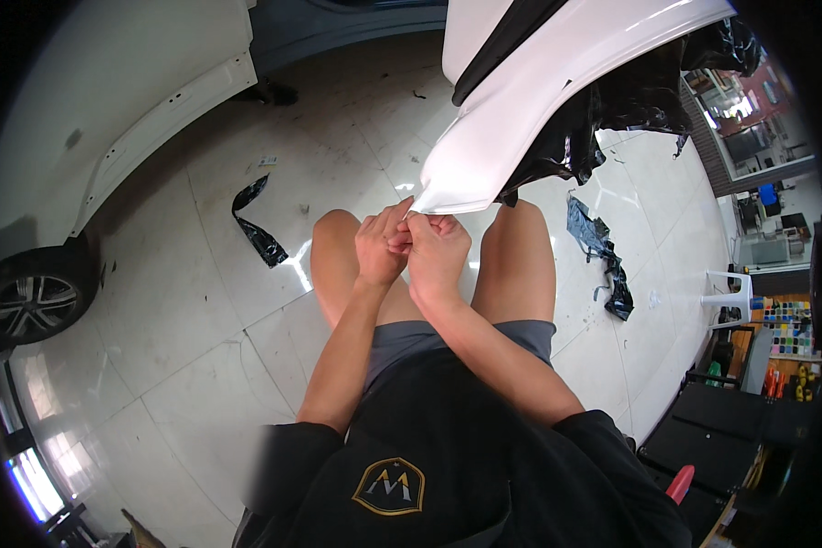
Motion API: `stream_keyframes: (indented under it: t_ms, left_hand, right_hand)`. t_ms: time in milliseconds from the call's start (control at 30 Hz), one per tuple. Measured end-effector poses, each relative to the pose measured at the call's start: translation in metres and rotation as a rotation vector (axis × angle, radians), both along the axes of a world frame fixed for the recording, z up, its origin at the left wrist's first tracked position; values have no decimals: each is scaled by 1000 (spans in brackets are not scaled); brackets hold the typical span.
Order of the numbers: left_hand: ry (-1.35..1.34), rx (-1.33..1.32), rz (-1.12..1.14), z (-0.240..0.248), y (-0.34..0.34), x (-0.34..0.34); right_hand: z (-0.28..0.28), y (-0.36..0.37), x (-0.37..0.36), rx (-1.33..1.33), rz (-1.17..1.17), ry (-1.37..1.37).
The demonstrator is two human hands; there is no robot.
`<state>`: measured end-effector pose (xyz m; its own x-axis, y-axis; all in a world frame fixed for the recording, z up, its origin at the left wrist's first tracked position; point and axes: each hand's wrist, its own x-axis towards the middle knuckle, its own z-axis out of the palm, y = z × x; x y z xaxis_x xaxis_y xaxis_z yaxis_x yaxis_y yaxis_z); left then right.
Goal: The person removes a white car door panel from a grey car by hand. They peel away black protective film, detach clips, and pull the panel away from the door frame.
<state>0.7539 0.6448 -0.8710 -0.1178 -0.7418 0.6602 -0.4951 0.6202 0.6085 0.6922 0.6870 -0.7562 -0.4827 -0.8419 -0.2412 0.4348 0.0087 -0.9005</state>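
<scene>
A white car body panel (479,151) comes down from the upper right and narrows to a tip in front of my knees. Right below that tip my left hand (381,245) is closed, with one finger stretched up to the panel's edge. Pressed close beside it, my right hand (440,254) is closed too, its fingertips at the underside of the tip. Whatever the fingers pinch is too small and too hidden to make out. Crumpled black plastic film (566,137) hangs along the panel's curved inner edge.
Strips of black film (258,228) and a dark crumpled piece (603,251) lie on the tiled floor (219,301). A white car with a wheel (32,297) stands at the left. To the right are a white stool (729,290) and a black cabinet (703,434).
</scene>
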Motion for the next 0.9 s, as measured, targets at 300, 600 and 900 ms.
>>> stream_keyframes:
  t_ms: [300,600,900]
  left_hand:
    - [-31,9,-2,7,1,5]
    - [-51,-14,-2,9,-2,3]
    - [-67,18,8,10,1,4]
  right_hand:
    - [-27,-7,-9,-145,18,254]
    - [-37,-11,-21,-202,13,677]
    - [-27,14,-52,136,382,21]
